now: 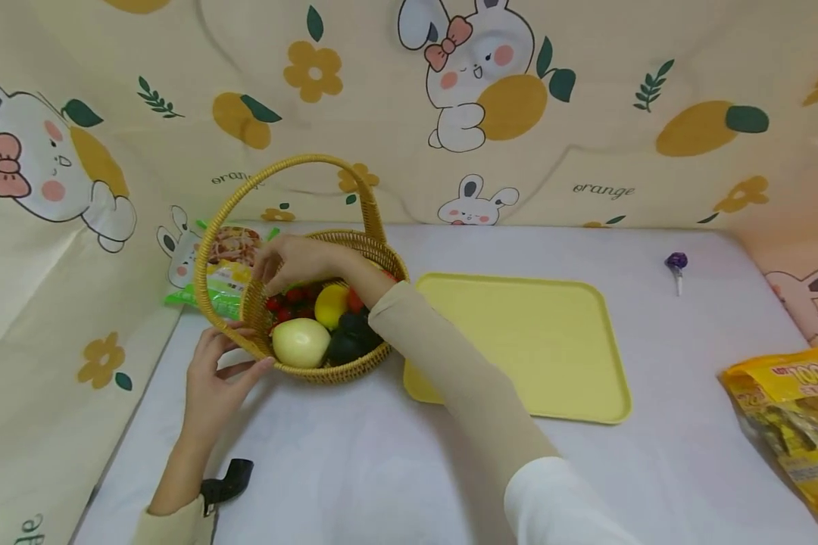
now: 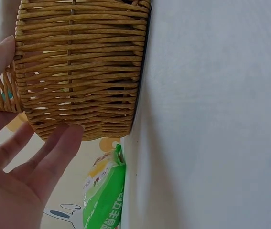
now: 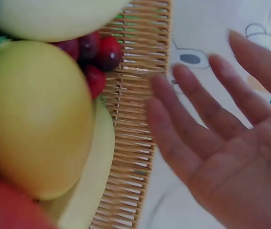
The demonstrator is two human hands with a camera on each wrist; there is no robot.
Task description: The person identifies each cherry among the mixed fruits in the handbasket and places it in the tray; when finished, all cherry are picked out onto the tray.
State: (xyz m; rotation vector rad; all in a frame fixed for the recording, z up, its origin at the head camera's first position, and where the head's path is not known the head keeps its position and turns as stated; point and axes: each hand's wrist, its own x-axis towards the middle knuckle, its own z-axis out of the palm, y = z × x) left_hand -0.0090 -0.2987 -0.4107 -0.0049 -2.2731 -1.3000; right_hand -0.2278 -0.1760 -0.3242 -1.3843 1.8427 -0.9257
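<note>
A wicker basket (image 1: 344,371) with a tall arched handle stands at the left of the table. Inside lie a pale round fruit (image 1: 301,343), a yellow fruit (image 1: 332,306), dark red cherry-like fruits (image 3: 109,52), a long pale-yellow fruit (image 3: 105,143) and dark fruits (image 1: 351,338). My left hand (image 1: 216,378) holds the basket's near left side, thumb and fingers on either side of the handle's base, fingertips against the woven wall. Over the basket's left rim reaches my right hand (image 1: 300,261), empty, its fingers (image 3: 192,95) loosely extended and spread.
Right of the basket lies a yellow tray (image 1: 545,348). Behind the basket leans a green snack bag (image 1: 221,291). A purple lollipop (image 1: 676,263) rests at the far right, with a yellow bag (image 1: 800,431) nearer. Patterned cloth (image 1: 382,113) walls the table's back and sides.
</note>
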